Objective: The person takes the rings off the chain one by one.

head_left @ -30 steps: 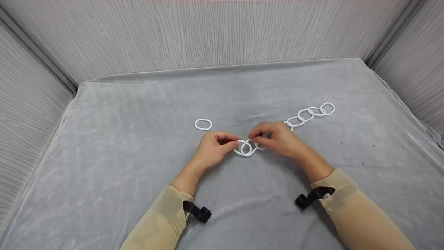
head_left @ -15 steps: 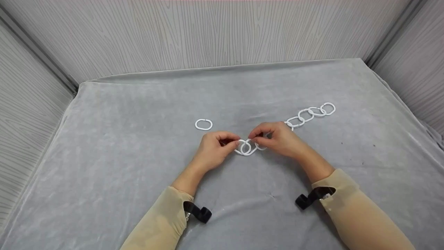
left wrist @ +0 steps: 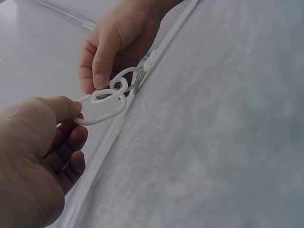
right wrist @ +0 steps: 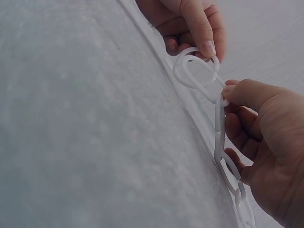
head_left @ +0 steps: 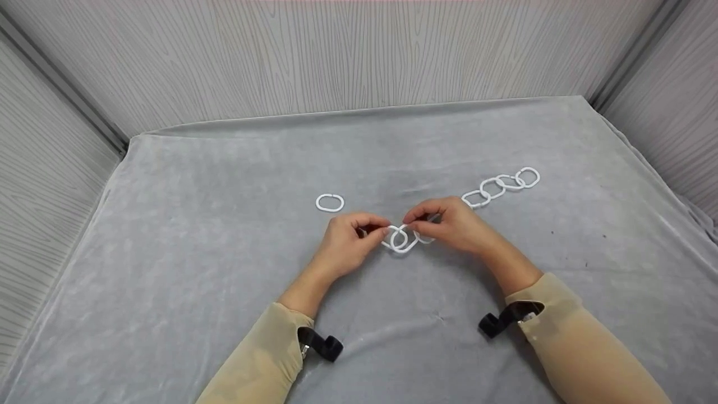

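In the head view my left hand (head_left: 345, 244) pinches a white oval plastic chain link (head_left: 386, 244) between thumb and forefinger. My right hand (head_left: 449, 224), just beside it, pinches the end link (head_left: 412, 246) of a white chain (head_left: 486, 195). The two links cross each other between the fingertips, held over the cloth. From the right fingers the chain hangs down in the right wrist view, and its far part lies on the cloth to the upper right. Some links behind the right hand are hidden.
One loose white oval link (head_left: 330, 210) lies on the grey cloth (head_left: 224, 196) beyond the left hand. Wood-grain panels (head_left: 348, 56) stand behind the table and at both sides. A black strap mount (head_left: 322, 343) sits on each wrist.
Both hands stay nearly in place, still pinching the crossed links. The chain beyond the right hand has shifted slightly left, and a bit of link once visible beside that hand no longer shows.
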The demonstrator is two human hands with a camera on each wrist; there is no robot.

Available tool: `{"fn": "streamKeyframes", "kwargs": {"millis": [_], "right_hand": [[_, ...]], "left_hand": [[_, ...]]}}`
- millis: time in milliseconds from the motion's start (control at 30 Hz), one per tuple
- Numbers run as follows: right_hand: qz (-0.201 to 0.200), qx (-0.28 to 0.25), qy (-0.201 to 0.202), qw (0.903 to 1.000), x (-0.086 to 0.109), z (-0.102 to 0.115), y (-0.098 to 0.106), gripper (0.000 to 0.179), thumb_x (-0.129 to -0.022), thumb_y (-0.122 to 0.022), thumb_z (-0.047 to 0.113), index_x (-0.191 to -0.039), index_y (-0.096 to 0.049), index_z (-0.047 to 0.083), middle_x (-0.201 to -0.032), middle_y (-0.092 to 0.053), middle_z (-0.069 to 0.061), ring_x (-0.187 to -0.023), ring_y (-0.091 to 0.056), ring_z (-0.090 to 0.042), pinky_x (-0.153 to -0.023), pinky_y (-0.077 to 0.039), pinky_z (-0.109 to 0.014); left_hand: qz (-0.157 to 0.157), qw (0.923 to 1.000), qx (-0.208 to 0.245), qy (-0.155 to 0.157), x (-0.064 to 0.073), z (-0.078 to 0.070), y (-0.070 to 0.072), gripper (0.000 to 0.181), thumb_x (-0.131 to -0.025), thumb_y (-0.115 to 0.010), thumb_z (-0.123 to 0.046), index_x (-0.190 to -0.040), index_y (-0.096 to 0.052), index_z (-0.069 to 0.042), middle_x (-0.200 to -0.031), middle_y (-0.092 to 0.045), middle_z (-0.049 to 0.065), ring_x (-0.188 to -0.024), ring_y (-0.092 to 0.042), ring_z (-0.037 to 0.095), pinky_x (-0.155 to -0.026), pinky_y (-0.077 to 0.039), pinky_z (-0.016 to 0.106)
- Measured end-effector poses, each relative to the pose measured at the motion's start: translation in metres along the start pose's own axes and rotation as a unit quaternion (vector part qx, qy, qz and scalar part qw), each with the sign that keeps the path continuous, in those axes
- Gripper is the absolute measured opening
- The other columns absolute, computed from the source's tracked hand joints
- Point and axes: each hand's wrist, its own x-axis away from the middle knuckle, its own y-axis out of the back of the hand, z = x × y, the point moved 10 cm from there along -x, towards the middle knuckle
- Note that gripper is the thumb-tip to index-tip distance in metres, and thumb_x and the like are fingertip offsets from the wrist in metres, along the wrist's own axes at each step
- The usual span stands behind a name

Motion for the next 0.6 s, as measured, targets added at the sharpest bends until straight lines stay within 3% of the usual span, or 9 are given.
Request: {"fn": "streamKeyframes", "kwargs": {"millis": [600], "right_hand": [[0.004, -0.02, -0.011, 0.9997, -0.002, -0.001, 0.002, 0.011, -0.096, -0.075, 0.003, -0.103, -0.083, 0.007, -0.1, -0.078, -0.005, -0.094, -0.068, -0.016, -0.081, -0.053, -0.022]], "left_hand": [[-0.005, 0.9978, -0.038, -0.054, -0.001, -0.01, 0.002, 0.007, -0.095, -0.079, -0.006, -0.101, -0.082, -0.005, -0.089, -0.072, 0.0, -0.076, -0.057, 0.013, -0.069, -0.048, 0.03]]}}
